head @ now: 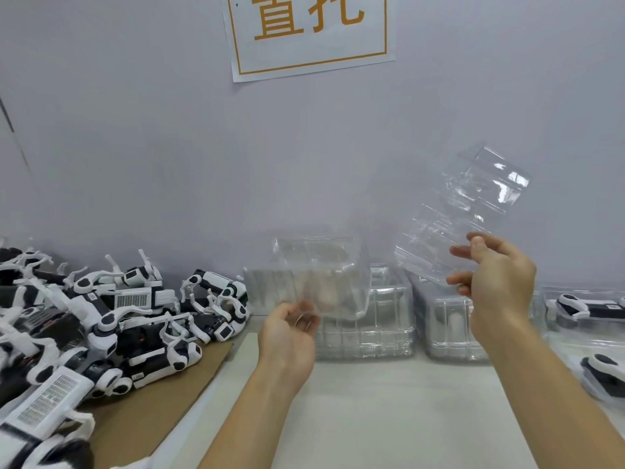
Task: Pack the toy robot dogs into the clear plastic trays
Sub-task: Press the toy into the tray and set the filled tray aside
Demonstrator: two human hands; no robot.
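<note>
A person's left hand (291,328) and right hand (497,275) are each pinching a clear tray (463,211) by its rim; thin, light, slippery plastic, likely flexing if squeezed.

Bare table (389,418) near centre, dog pile (101,326) left, tray stacks (372,326) far, packed trays (588,319) right

Orange-lettered paper sign (309,32) on wall; brown cardboard (152,404) underneath.
</note>
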